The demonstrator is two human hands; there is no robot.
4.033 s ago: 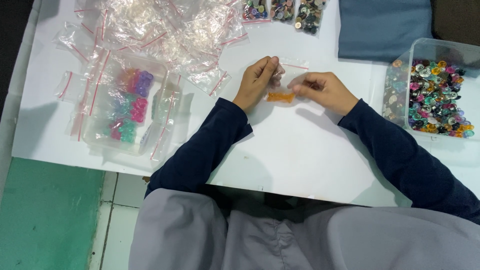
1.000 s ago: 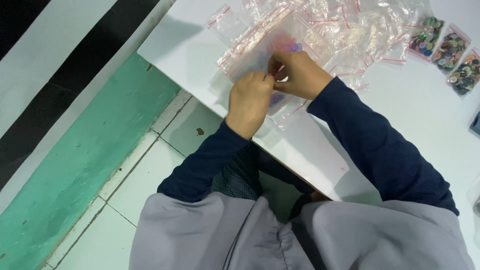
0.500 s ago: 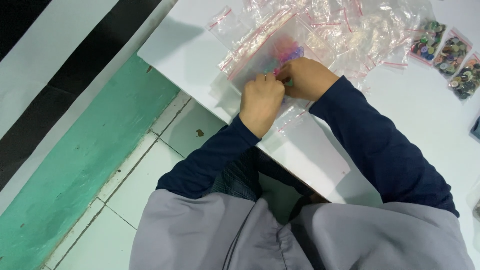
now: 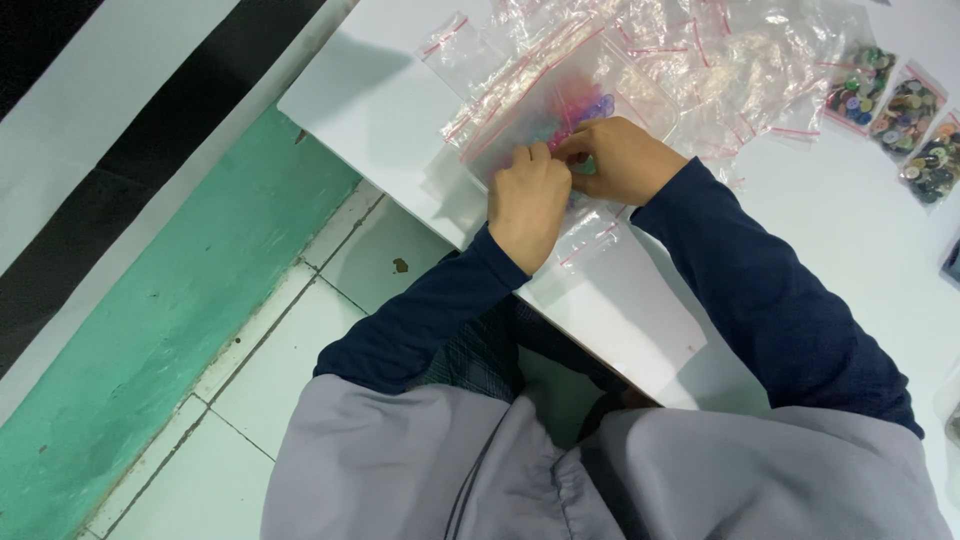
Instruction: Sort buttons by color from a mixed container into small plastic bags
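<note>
My left hand (image 4: 527, 200) and my right hand (image 4: 618, 160) meet over a large clear zip bag (image 4: 560, 100) with red seal strips, lying near the white table's (image 4: 370, 100) left corner. Pink, purple and teal pieces show inside the bag just past my fingertips. Both hands pinch at the bag where those colourful pieces sit; my fingers hide what exactly is gripped. Both arms are in dark blue sleeves.
A heap of empty clear zip bags (image 4: 720, 60) covers the table behind my hands. Three small bags filled with mixed buttons (image 4: 905, 105) lie at the far right. Below the table are pale floor tiles (image 4: 250, 400) and a green strip (image 4: 150, 330).
Four seconds ago my hands held a small orange packet mid-table. The view has since swung left; my hands are now at the big bag of colourful pieces, shifting slightly up in the last second.
</note>
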